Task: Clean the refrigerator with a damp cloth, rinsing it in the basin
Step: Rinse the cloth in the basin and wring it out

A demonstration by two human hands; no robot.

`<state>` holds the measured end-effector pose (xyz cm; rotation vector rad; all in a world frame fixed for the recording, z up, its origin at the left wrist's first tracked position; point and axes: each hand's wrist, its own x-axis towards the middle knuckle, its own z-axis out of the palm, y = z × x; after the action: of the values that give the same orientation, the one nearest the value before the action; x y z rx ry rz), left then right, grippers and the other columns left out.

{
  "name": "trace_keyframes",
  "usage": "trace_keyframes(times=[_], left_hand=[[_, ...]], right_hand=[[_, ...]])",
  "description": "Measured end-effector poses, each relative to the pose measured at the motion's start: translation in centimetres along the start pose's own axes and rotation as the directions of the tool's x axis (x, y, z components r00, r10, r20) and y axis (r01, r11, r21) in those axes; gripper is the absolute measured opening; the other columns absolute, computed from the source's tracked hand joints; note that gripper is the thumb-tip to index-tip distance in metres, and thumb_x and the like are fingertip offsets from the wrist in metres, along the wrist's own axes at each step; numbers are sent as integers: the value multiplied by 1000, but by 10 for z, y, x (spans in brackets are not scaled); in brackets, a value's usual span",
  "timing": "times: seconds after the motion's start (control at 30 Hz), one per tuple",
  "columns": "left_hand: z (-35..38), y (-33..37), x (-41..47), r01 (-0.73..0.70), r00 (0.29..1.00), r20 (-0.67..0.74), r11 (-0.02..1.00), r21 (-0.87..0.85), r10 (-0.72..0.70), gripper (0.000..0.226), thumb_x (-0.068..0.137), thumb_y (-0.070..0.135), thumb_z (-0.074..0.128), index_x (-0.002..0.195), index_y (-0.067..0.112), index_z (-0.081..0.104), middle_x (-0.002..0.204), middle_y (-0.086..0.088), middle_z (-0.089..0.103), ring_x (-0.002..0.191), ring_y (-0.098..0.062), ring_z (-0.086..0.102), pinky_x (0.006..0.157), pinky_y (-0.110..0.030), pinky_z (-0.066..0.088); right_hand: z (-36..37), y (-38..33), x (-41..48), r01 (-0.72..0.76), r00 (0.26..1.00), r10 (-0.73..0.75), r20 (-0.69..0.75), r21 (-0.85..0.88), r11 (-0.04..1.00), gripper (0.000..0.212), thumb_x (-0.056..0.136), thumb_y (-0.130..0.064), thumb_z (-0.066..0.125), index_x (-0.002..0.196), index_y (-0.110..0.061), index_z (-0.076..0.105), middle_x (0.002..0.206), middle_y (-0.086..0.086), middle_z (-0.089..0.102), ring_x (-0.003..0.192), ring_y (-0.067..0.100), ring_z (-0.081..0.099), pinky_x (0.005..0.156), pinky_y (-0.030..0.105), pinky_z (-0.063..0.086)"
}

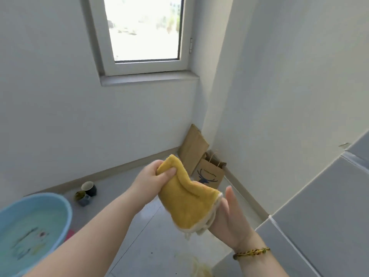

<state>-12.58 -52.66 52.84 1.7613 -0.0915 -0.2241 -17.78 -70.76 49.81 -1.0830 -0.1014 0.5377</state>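
Observation:
A yellow cloth (187,200) with a pale fringe hangs between my hands at the centre of the view. My left hand (153,176) pinches its upper corner between thumb and fingers. My right hand (229,218) lies under the lower edge, palm up and fingers straight, with the cloth resting on it. The grey refrigerator (319,212) fills the lower right, just right of my right hand. A blue basin (67,208) with water stands on the floor at the lower left.
Two brown paper bags (207,172) lean in the room corner behind the cloth. Two small dark cups (87,190) sit on the floor by the wall near the basin. A window (145,31) is above. The floor is grey tile.

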Motion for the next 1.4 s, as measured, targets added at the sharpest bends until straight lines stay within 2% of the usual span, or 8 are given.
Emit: trace_keyframes(times=[0.13, 0.27, 0.4, 0.63, 0.77, 0.9, 1.27, 1.4], left_hand=[[-33, -20, -29, 70, 959, -263, 989, -133, -103, 16, 83, 34, 62, 84, 20, 56, 83, 1, 61, 80, -16, 57, 67, -25, 46], [-71, -37, -59, 108, 896, -409, 978, -178, -173, 10, 87, 30, 56, 87, 21, 54, 85, 3, 59, 80, -12, 55, 65, -23, 44], [-119, -67, -81, 106, 797, -538, 940, -325, -276, 18, 84, 37, 58, 84, 19, 56, 86, -2, 60, 84, -21, 56, 75, -38, 47], [-229, -128, -94, 94, 626, -601, 813, -575, -498, 34, 84, 46, 54, 73, 13, 54, 74, -9, 51, 75, -24, 51, 67, -37, 41], [-321, -175, -74, 120, 558, -631, 805, -581, -538, 34, 87, 43, 51, 72, 13, 52, 77, -7, 53, 74, -22, 52, 70, -35, 45], [-388, -240, -58, 216, 512, -600, 768, -602, -615, 29, 86, 41, 54, 80, 13, 54, 86, -9, 58, 86, -26, 57, 85, -43, 48], [-429, -530, -14, 405, 356, -574, 676, -616, -737, 20, 89, 23, 55, 72, 13, 58, 91, -14, 65, 89, -31, 60, 75, -33, 46], [-446, -623, 19, 409, 267, -636, 683, -606, -724, 27, 91, 30, 50, 85, 5, 59, 99, -16, 61, 90, -31, 56, 75, -31, 42]], right_hand=[[27, 25, 26, -65, 996, 57, -75, -106, 992, 91, 49, -59, 79, 123, -15, 49, 121, 4, 63, 111, 23, 60, 84, 32, 53], [70, 43, 60, -108, 976, 58, -209, -236, 966, 28, 81, -24, 64, 106, -16, 54, 111, 8, 63, 101, 23, 62, 86, 39, 53], [122, 60, 96, -85, 969, 8, -249, -303, 949, 7, 92, -20, 50, 92, -19, 57, 94, 4, 63, 89, 21, 61, 76, 37, 53], [216, 120, 184, -222, 951, 122, -284, -350, 910, 24, 92, -28, 49, 82, -11, 61, 83, 9, 61, 83, 26, 59, 78, 43, 51], [266, 172, 259, -328, 925, 228, -305, -335, 883, 12, 91, -25, 52, 91, -16, 60, 87, 2, 61, 79, 18, 58, 50, 24, 46], [293, 234, 326, -403, 899, 292, -327, -353, 844, 0, 89, -17, 57, 89, -17, 57, 88, 0, 61, 79, 13, 57, 55, 25, 42], [220, 470, 488, -458, 878, 418, -232, -662, 594, 13, 87, -11, 58, 76, -16, 57, 82, 6, 61, 75, 16, 55, 74, 30, 49], [213, 545, 543, -347, 929, 316, -192, -747, 567, 18, 82, -29, 66, 76, -18, 52, 74, -3, 56, 67, 9, 51, 59, 20, 42]])
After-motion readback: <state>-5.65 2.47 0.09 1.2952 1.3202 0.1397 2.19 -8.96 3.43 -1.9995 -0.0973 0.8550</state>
